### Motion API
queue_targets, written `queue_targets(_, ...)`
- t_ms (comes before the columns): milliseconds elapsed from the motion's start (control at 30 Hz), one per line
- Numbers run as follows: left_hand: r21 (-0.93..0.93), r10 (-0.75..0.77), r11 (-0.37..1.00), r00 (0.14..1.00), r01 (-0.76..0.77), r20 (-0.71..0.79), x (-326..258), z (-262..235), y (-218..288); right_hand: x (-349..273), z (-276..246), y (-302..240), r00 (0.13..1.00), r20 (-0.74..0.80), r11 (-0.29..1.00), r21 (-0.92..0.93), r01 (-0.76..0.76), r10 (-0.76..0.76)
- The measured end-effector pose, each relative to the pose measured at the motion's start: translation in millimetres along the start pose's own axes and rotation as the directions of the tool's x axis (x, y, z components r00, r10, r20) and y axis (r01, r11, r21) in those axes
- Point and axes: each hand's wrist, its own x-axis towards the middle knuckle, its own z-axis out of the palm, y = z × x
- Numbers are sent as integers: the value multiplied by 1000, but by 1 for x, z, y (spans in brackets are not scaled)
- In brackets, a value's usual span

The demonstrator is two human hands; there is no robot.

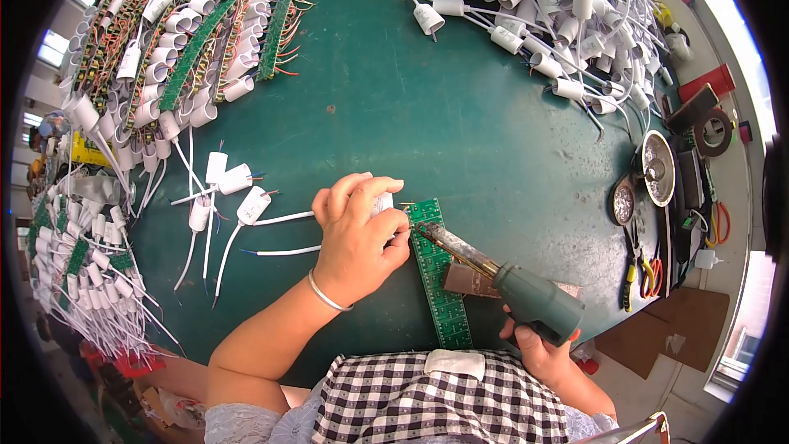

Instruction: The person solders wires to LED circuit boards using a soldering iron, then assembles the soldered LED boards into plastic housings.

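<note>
My left hand (353,234) is closed around a white cylindrical cable housing (383,202), mostly hidden by the fingers; its white cable runs out to the left. The fingertips rest at the upper left edge of a narrow green circuit board strip (444,304). In my right hand (542,352) is a soldering iron (538,300) with a thick dark green handle. Its tip meets the strip's upper end, close to the left fingertips. A brown block (470,279) lies against the strip, partly beneath the iron. Several loose white housings (251,207) with cables lie left of my left hand.
A large heap of white housings (575,12) fills the far right. Rows of housings wired to green boards (196,53) stand far left, above another pile (94,275). Along the right edge are a metal bowl (657,166), a dark dish (622,201), black tape (712,131) and pliers (629,284).
</note>
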Motion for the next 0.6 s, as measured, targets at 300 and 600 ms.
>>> queue_targets(300, 1, 12, 1000, 1000, -12, 2, 0, -1, -1, 5, 3, -10, 999, 5, 999, 2, -36, 36)
queue_targets(600, 11, 26, 1000, 1000, -26, -6, 1, 1, 1, -2, -2, -1, 1000, 4, 995, -99, -27, 28)
